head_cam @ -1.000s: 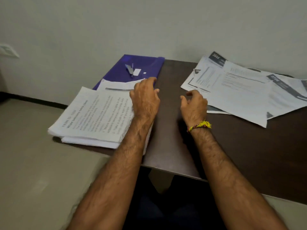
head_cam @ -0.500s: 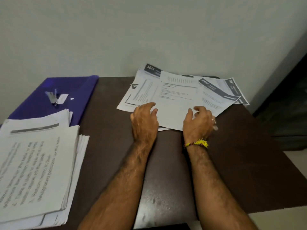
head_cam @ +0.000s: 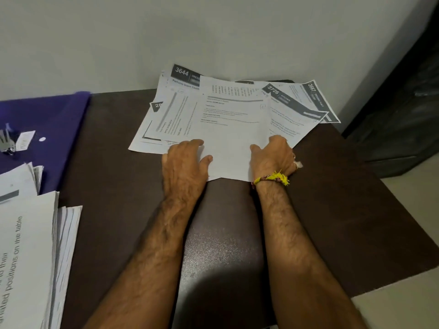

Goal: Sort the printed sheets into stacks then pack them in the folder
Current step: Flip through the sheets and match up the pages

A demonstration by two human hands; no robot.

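Left hand [head_cam: 185,162]: flat on the loose sheets [head_cam: 232,129], fingers relaxed.
Right hand [head_cam: 273,155]: fingertips hidden; we think it pinches the sheets.
Stack [head_cam: 26,245]: cut off, near left.
Folder [head_cam: 47,119]: far left, partly covered.

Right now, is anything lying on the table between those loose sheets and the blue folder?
Nothing visible: bare table separates the loose sheets under both hands from the blue folder. A key bunch lies on the folder.

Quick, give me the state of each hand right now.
Left hand: open, fingers flat, pressing on the loose sheets.
Right hand: resting on the same sheets, fingers bent; whether it pinches a sheet cannot be told.
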